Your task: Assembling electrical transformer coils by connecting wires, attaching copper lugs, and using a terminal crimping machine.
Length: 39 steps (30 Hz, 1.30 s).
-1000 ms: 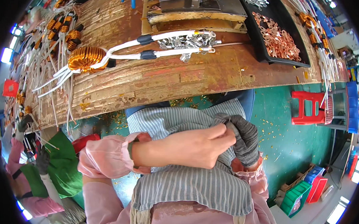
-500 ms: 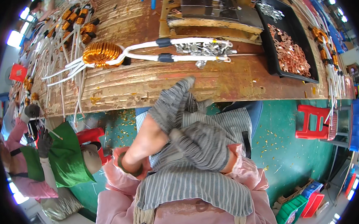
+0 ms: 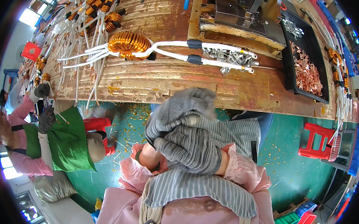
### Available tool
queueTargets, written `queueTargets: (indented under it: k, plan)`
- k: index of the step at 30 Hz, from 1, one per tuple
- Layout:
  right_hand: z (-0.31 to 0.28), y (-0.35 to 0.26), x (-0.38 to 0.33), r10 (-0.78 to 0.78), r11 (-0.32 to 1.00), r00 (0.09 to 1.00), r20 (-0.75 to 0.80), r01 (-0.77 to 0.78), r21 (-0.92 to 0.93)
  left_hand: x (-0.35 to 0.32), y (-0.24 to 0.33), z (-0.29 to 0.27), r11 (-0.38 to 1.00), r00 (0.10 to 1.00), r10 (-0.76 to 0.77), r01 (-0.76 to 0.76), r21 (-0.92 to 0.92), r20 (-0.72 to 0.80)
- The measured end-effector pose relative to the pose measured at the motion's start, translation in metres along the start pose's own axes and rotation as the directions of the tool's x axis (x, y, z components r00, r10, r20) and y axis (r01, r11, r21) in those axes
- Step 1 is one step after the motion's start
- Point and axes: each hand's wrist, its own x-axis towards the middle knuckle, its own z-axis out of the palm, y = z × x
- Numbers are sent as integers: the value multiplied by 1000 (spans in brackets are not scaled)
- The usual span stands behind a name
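Observation:
Both my hands wear grey striped knit gloves and meet above my lap, just in front of the bench edge. My left hand [image 3: 179, 112] reaches forward, thumb apart from the fingers, nothing visible in it; its fingertips are blurred. Closed over the glove at the left hand's heel and wrist is my right hand [image 3: 192, 150], its fingers pressed together. Beyond them on the bench lies a copper-wound ring coil [image 3: 129, 45] with white sleeved leads [image 3: 170, 44] and black bands. The right-hand lead ends lie at a heap of silver terminal lugs [image 3: 226, 57].
A metal press fixture [image 3: 243, 20] stands on the wooden bench [image 3: 157, 81]. Right of it is a black tray [image 3: 287, 66] with copper lugs [image 3: 307, 73]. More coils [image 3: 113, 21] crowd the left. A co-worker in a green apron [image 3: 72, 141] sits left; a red stool [image 3: 316, 140] stands right.
My right hand has closed over the left glove's cuff, which now covers the wrist that was bare before. The view has shifted, so the bench things appear further right.

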Motion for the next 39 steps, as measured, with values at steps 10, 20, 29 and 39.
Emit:
queueTargets:
  k: [10,20,29,39]
  plan:
    - [-5,-5,9,31,965,995,95,-55,257,42,33,-5,999,962,46,-45,9,-270]
    - [6,12,6,107,829,991,-77,-47,557,55,37,-17,899,842,343,-166,405,-416]
    - [-118,106,-46,658,716,451,-603,-623,316,126,34,-64,330,996,84,-16,944,-13]
    - [-150,160,-16,861,396,497,-108,-523,755,145,1,-95,537,972,-112,-117,835,208]
